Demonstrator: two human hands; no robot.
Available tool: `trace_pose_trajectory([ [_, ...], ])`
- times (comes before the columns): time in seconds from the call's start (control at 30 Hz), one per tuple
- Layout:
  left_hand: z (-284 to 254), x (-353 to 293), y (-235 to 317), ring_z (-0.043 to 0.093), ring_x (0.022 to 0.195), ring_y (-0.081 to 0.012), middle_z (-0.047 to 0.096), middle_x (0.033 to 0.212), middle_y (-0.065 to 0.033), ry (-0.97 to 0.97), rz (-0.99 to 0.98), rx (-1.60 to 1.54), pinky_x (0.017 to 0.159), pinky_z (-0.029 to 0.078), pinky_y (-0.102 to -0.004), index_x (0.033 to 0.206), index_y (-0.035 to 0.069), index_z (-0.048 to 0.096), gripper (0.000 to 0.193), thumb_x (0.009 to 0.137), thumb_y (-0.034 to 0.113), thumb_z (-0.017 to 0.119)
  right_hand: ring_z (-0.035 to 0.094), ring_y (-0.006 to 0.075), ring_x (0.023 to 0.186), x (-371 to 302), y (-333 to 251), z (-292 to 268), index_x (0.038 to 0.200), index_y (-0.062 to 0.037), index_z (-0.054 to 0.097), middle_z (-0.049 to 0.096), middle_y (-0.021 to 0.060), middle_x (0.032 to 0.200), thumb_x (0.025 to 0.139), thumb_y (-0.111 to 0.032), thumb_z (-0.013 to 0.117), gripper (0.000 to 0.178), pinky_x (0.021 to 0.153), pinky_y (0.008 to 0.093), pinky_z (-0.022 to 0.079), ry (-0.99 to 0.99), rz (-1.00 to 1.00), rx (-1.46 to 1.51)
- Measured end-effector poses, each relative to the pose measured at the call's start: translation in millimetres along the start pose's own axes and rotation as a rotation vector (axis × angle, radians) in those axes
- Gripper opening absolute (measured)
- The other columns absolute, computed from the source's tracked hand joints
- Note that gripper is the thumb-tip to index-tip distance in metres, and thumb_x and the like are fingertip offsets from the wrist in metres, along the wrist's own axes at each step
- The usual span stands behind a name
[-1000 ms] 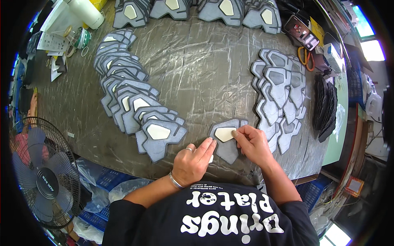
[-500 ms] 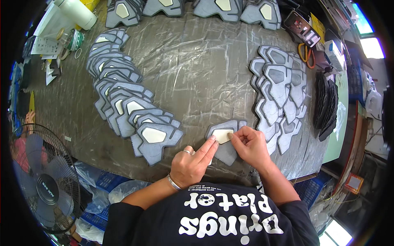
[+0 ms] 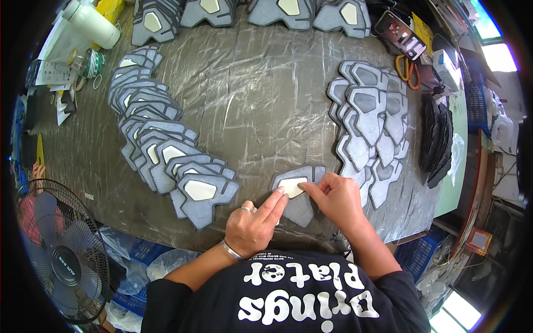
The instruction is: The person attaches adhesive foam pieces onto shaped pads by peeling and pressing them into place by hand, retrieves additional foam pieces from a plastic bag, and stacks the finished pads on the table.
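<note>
A grey fabric-like piece with dark edging lies flat on the table in front of me. On it sits a smooth cream patch with several sides. My left hand rests its stretched index and middle fingers on the patch's left side, while the other fingers curl under; its thumb is hidden. A small white sliver shows beneath that hand, too little to name. At the patch's right edge, my right hand pinches with thumb and index finger. Left of my hands runs a curved row of overlapping grey pieces with cream patches.
Overlapping grey pieces without patches lie at right, beside a stack of black pieces. Patched stacks line the far edge. Orange-handled scissors and a phone lie far right. A fan stands lower left.
The whole view has shifted slightly, so most things appear a little farther left. Both hands stay at the cream patch, with almost no movement relative to it.
</note>
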State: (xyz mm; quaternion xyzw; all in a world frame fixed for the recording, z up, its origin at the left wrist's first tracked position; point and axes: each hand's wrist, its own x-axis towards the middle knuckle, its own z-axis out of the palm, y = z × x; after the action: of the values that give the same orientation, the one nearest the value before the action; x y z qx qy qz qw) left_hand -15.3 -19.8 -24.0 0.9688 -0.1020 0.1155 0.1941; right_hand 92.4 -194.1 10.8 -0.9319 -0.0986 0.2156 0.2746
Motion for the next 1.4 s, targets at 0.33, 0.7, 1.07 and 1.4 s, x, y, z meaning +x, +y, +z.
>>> trace_pose_trajectory([
  [0.33, -7, -7, 3, 0.061, 0.073, -0.0166, 0.061, 0.119, -0.0022, 0.094, -0.107, -0.219, 0.057, 0.052, -0.0304, 0.112, 0.012, 0.066, 0.044, 0.069, 0.005, 0.064, 0.059, 0.0303, 0.090, 12, -10, -21, 0.099, -0.0015, 0.058, 0.062, 0.0123, 0.094, 0.067, -0.016, 0.081, 0.042, 0.080, 0.0384, 0.046, -0.119, -0.335, -0.083],
  [0.7, -63, -43, -29, 0.065, 0.077, -0.0270, 0.061, 0.099, -0.0055, 0.254, -0.209, 0.041, 0.062, 0.053, -0.0365, 0.108, 0.012, 0.068, 0.036, 0.074, 0.012, 0.077, 0.059, 0.0363, 0.103, 0, -62, 79, 0.112, -0.0008, 0.061, 0.059, 0.0188, 0.114, 0.085, -0.009, 0.065, 0.028, 0.087, 0.0379, 0.050, 0.136, -0.645, 0.470],
  [1.07, -54, -40, -85, 0.063, 0.075, -0.0266, 0.057, 0.099, -0.0038, 0.245, -0.230, 0.312, 0.060, 0.050, -0.0375, 0.105, 0.019, 0.070, 0.033, 0.073, 0.017, 0.077, 0.061, 0.0359, 0.096, -14, 44, -6, 0.101, -0.0014, 0.062, 0.061, 0.0160, 0.105, 0.081, -0.009, 0.067, 0.022, 0.082, 0.0405, 0.050, 0.548, -0.388, 0.180],
  [1.4, -28, 7, 7, 0.065, 0.076, -0.0250, 0.062, 0.098, -0.0101, 0.206, -0.111, -0.294, 0.063, 0.053, -0.0324, 0.101, 0.008, 0.069, 0.027, 0.075, 0.008, 0.076, 0.061, 0.0343, 0.098, 47, 71, -67, 0.106, -0.0001, 0.061, 0.061, 0.0162, 0.107, 0.075, -0.035, 0.076, 0.049, 0.082, 0.0416, 0.049, 0.480, 0.124, -0.127],
])
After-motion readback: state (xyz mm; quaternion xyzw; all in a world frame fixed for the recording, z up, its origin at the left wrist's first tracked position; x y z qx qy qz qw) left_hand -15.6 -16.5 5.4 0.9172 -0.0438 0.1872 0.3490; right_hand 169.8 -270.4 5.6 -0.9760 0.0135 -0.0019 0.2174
